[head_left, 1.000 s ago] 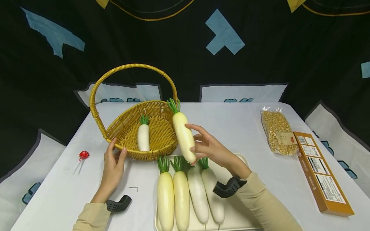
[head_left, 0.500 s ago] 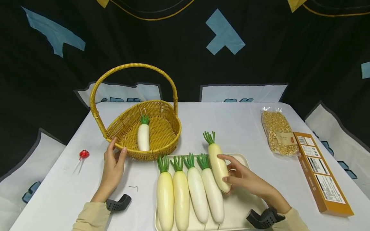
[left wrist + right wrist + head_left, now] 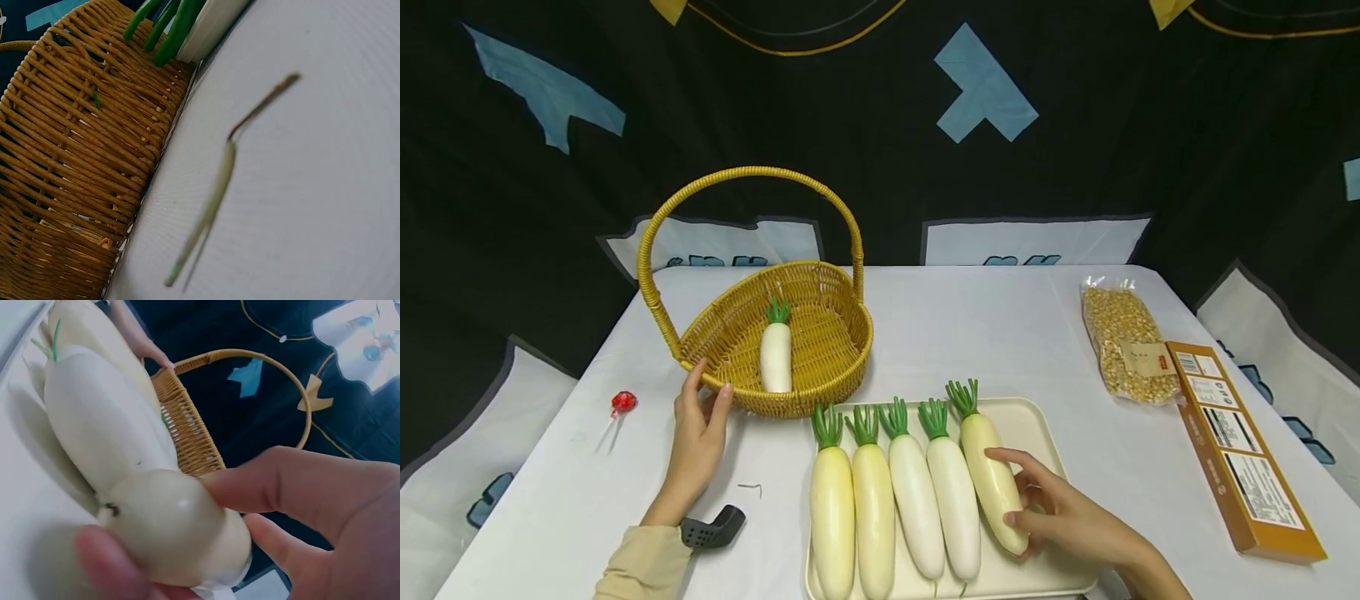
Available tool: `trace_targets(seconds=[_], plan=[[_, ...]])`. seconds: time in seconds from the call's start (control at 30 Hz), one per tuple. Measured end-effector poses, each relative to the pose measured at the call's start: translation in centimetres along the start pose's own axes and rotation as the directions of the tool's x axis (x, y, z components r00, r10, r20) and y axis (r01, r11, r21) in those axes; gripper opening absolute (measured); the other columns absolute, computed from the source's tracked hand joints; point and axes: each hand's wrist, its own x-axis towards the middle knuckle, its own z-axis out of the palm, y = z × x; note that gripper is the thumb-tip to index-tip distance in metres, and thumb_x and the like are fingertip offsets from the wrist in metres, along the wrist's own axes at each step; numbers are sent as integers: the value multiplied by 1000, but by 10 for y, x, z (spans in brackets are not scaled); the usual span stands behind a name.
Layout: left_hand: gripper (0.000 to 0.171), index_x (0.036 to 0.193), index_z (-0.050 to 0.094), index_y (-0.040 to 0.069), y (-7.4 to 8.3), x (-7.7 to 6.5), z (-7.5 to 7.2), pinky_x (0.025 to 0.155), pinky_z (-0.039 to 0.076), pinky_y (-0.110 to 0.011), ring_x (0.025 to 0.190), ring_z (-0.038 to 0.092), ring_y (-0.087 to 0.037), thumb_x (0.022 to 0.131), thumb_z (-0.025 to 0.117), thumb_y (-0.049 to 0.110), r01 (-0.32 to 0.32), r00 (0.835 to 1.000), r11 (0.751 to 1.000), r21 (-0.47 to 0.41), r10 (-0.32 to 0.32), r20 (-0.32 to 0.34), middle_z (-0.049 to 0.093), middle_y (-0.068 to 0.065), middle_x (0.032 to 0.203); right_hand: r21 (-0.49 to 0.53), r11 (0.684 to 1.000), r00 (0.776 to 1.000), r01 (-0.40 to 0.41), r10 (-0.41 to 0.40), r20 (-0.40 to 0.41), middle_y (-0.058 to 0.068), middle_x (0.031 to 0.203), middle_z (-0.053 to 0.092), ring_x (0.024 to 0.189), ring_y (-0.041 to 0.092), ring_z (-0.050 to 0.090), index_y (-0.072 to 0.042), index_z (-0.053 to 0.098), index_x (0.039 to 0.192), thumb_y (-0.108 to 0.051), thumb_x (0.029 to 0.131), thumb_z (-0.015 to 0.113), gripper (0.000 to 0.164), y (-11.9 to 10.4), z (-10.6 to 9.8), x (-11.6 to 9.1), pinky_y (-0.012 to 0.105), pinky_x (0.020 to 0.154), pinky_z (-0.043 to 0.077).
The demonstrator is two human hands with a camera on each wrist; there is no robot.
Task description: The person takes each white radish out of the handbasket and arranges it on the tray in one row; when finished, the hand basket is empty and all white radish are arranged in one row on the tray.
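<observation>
My right hand [image 3: 1063, 508] grips a pale yellow-white daikon radish [image 3: 992, 479] with green stem stubs, laid at the right end of a row on a cream tray [image 3: 1026, 417]. The right wrist view shows my thumb and fingers around the radish's rounded end [image 3: 169, 528]. Beside it on the tray lie several other white radishes [image 3: 917, 508], stems pointing away from me. My left hand [image 3: 696, 437] holds the near-left rim of a yellow wicker basket [image 3: 838, 379] with a tall handle. One smaller white radish [image 3: 777, 358] sits inside the basket.
A red lollipop [image 3: 623, 403] lies at the left. A small thin bent stem [image 3: 751, 487] lies between the left forearm and the tray. At the right are a bag of corn kernels [image 3: 1127, 346] and an orange-brown box [image 3: 1243, 450]. A dark curtain hangs behind the table.
My right hand has carried the radish from beside the basket rightward and toward me, down onto the tray's right side next to the others. The left hand has stayed at the basket rim.
</observation>
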Motion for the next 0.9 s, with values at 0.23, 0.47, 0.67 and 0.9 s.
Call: trace_targets(seconds=[0.23,0.47,0.67,0.9], plan=[[60,146,5,24,1,-2,-1,100,37,-54,124,37,-45,96,36,37,6,1000,1000,1,-6,14,17,-26,140,-161,987,999,31,-32,-3,10,92,46,81,9,48,-18,25,141,-21,87,60,64,0,4,-11,20,63,44],[60,146,5,25,-1,-2,-1,101,37,-53,125,37,-44,96,37,37,7,1000,1000,2,-7,11,17,-25,140,-264,960,996,90,-91,10,4,86,45,80,12,45,-17,31,139,-24,86,61,61,3,5,-14,21,60,39],[60,146,6,24,-1,-1,0,101,37,-52,124,38,-44,97,37,36,-3,1000,1000,2,3,2,18,-25,140,-326,935,990,138,-123,65,0,85,49,76,2,47,-15,33,139,-27,86,60,61,1,-2,-14,18,61,45],[60,146,6,24,-1,0,1,100,37,-53,124,38,-43,97,37,36,-3,1000,1000,-5,3,4,18,-25,140,-420,897,990,142,-134,48,-4,93,58,80,-1,54,-15,37,138,-24,90,54,51,-7,-9,-14,18,63,48]])
